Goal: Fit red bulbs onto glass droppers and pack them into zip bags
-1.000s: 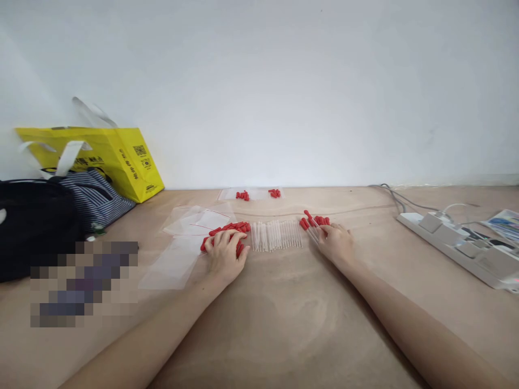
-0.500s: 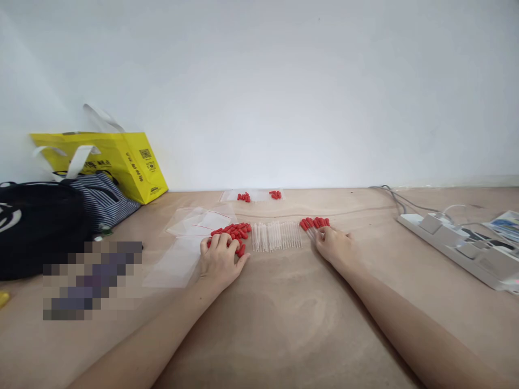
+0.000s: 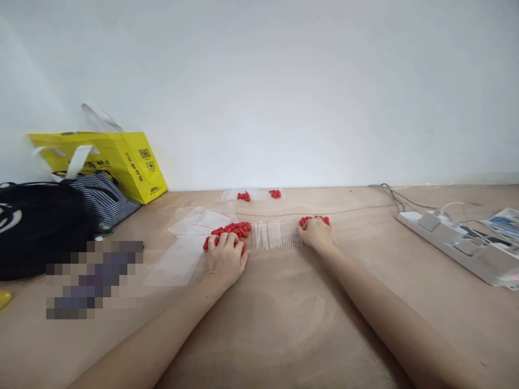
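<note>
A pile of red rubber bulbs [image 3: 242, 229] lies left of the middle of the table. My left hand [image 3: 227, 259] rests over its near side, fingers curled in among the bulbs; its fingertips are partly hidden. Beside the pile, a row of thin clear dropper tubes [image 3: 272, 235] lies side by side. At the row's right end is my right hand [image 3: 318, 233], its fingers bent and closed, and whatever they grip is hidden. Just beyond its knuckles show the red bulbs of several capped droppers [image 3: 326, 220], whose tubes are mostly covered by the hand.
Clear zip bags [image 3: 174, 265] lie flat left of the pile. Farther back, another bag [image 3: 259, 195] has red bulbs at both ends. A power strip [image 3: 450, 246] with plugs stands on the right. A yellow bag [image 3: 138, 167] and a black bag [image 3: 40, 232] sit left.
My right hand has moved left, from the capped droppers' tubes to the right end of the clear row. My left hand has shifted slightly right over the pile.
</note>
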Demonstrator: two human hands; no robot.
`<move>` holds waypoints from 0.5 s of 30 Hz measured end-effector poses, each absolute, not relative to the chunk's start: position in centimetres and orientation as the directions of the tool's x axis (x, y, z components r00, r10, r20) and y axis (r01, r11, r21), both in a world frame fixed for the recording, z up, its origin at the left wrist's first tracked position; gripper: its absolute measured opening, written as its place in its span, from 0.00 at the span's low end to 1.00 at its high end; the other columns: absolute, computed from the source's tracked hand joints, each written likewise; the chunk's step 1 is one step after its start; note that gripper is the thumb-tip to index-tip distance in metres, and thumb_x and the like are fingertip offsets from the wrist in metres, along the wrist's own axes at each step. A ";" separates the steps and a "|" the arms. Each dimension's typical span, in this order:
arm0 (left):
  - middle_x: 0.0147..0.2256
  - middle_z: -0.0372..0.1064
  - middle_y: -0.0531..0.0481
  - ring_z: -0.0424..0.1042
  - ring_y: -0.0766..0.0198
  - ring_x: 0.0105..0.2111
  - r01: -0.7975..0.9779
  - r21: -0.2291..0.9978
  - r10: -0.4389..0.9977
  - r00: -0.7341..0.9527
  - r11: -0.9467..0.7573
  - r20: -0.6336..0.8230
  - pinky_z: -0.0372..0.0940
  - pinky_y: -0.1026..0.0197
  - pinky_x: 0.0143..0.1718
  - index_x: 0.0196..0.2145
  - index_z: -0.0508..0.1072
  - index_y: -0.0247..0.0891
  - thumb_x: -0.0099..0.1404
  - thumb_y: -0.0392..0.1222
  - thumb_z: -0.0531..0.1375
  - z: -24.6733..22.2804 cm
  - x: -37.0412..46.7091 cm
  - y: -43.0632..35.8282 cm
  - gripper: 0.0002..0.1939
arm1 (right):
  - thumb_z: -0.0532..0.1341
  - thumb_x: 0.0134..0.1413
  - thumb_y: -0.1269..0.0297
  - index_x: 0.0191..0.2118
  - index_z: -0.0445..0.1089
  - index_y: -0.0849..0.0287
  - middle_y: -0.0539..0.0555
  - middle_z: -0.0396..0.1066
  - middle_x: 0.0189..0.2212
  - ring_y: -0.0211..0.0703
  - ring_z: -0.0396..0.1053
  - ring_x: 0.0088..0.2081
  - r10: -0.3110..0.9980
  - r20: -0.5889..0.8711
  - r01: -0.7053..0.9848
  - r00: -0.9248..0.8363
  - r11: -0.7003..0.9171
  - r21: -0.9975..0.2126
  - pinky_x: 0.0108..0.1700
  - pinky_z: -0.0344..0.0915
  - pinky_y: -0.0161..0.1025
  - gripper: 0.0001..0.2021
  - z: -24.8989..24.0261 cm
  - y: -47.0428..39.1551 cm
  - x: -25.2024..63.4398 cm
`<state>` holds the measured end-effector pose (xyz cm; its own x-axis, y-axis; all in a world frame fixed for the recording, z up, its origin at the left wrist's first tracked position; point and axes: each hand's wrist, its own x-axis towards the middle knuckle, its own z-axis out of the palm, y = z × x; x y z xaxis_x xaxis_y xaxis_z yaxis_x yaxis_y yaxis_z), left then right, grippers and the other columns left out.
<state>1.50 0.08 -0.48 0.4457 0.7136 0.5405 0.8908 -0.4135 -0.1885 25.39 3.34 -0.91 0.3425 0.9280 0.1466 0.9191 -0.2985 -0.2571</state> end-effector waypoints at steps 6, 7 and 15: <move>0.34 0.66 0.42 0.60 0.54 0.38 0.904 -0.190 0.730 0.422 -0.382 0.538 0.47 0.47 0.45 0.27 0.72 0.35 0.58 0.45 0.53 -0.6 1.9 0.2 0.12 | 0.53 0.46 0.59 0.36 0.70 0.62 0.62 0.67 0.39 0.51 0.62 0.44 0.912 0.067 0.892 0.404 -0.377 -0.248 0.47 0.49 0.48 0.16 -0.8 4.7 25.1; 0.34 0.66 0.42 0.60 0.54 0.38 0.906 -0.193 0.731 0.419 -0.377 0.539 0.47 0.47 0.45 0.27 0.72 0.34 0.57 0.44 0.53 -0.6 1.9 0.2 0.11 | 0.53 0.46 0.60 0.37 0.70 0.62 0.62 0.67 0.39 0.51 0.62 0.44 0.909 0.056 0.888 0.413 -0.388 -0.248 0.46 0.50 0.48 0.15 -0.8 4.9 25.0; 0.32 0.66 0.43 0.60 0.54 0.37 0.906 -0.176 0.717 0.414 -0.385 0.561 0.49 0.48 0.42 0.24 0.71 0.35 0.55 0.38 0.53 -0.6 2.0 0.6 0.09 | 0.54 0.45 0.60 0.36 0.70 0.62 0.63 0.68 0.39 0.55 0.62 0.45 0.905 0.015 0.879 0.425 -0.409 -0.247 0.44 0.52 0.51 0.14 -0.7 5.5 24.7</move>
